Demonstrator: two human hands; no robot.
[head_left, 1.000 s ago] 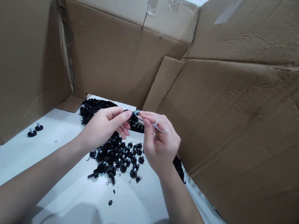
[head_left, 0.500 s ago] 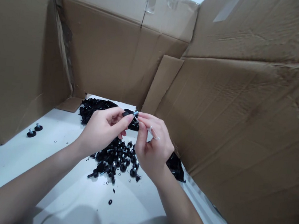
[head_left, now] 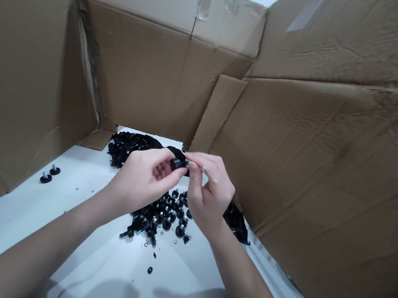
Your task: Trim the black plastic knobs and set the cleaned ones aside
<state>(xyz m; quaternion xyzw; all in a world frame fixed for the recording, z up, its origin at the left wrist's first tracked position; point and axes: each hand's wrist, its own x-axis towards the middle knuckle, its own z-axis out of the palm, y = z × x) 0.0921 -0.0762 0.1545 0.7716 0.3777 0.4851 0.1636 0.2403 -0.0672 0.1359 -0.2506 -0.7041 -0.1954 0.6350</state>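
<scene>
My left hand (head_left: 144, 176) pinches a black round knob (head_left: 178, 164) between thumb and fingers. My right hand (head_left: 208, 189) is closed on a thin white-tipped tool (head_left: 209, 174), whose other end meets the knob's right side, partly hidden by the fingers. Below both hands, a pile of black knobs with metal studs (head_left: 168, 213) lies on the white table (head_left: 96, 262). Small rings and black scraps are scattered around the pile.
Cardboard walls (head_left: 139, 68) stand at the back, left and right. A black heap (head_left: 129, 147) lies at the back, and a black bag (head_left: 236, 225) by the right wall. Two studded black pieces (head_left: 46, 178) stand at the left.
The knob has turned, so its black body shows more and its metal stud less. Both hands have shifted slightly right and stay together. The whole view has moved a little.
</scene>
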